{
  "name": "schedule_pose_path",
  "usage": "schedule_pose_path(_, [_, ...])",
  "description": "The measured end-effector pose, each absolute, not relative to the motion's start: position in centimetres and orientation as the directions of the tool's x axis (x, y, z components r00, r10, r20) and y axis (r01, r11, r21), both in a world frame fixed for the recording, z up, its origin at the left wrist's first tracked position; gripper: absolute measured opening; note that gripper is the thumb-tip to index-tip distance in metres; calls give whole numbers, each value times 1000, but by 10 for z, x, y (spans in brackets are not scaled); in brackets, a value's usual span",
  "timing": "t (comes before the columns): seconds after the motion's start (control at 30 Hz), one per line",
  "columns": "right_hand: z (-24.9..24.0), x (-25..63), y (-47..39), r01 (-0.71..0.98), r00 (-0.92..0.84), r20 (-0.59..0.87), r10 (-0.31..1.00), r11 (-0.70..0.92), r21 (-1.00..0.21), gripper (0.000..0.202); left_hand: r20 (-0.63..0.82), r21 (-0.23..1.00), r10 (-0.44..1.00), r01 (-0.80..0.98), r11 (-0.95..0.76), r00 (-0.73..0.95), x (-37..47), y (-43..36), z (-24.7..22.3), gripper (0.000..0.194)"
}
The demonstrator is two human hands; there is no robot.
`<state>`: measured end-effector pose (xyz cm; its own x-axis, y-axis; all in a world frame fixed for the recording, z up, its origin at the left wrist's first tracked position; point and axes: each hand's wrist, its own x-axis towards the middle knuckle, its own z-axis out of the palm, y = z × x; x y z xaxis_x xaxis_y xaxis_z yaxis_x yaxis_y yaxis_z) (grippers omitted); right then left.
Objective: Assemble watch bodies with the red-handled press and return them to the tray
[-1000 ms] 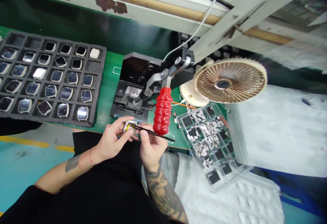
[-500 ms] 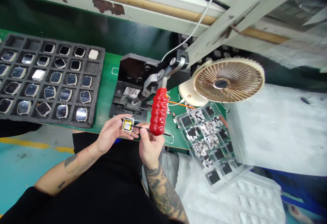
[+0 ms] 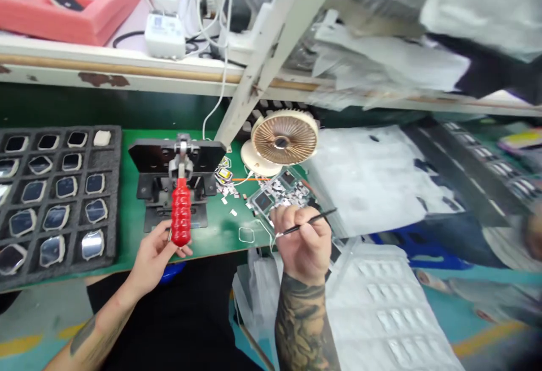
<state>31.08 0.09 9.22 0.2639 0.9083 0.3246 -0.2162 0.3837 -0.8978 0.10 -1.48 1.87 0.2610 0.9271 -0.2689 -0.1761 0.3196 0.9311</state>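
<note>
My left hand (image 3: 154,255) is below the press's red handle (image 3: 181,215), its fingers closed around a small watch case (image 3: 170,235). Only a sliver of that case shows; the handle and fingers cover the rest. My right hand (image 3: 302,241) grips a thin black stick-like tool (image 3: 317,217) across its fingers. Its pale tip points left, above the table's front edge. Right behind this hand is a clear compartment tray (image 3: 262,200) of small black and silvery parts. The black press fixture (image 3: 178,162) stands upright behind my left hand.
At left, a grey foam tray (image 3: 112,201) holds several square watches. A cream fan (image 3: 284,139) stands behind the parts tray. Loose small pieces (image 3: 228,190) and a thin white frame (image 3: 246,235) lie on the green table. White plastic sheets (image 3: 359,190) cover the right; a slanted post (image 3: 275,43) rises behind.
The view has swung right. My right hand has moved away from the watch case to the parts tray, still with the black tool. My left hand stays by the press with the case.
</note>
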Motion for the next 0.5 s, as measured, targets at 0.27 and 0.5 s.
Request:
schedule_pose_path(0.27, [115, 334, 93, 251, -167, 214, 963, 251, -935, 25, -266, 952, 923, -77, 297, 277, 7, -18, 20, 51])
schedule_pose_path(0.5, [97, 258, 181, 477, 232, 557, 797, 406, -779, 27, -245, 958, 938, -90, 273, 244, 8, -20, 15, 53])
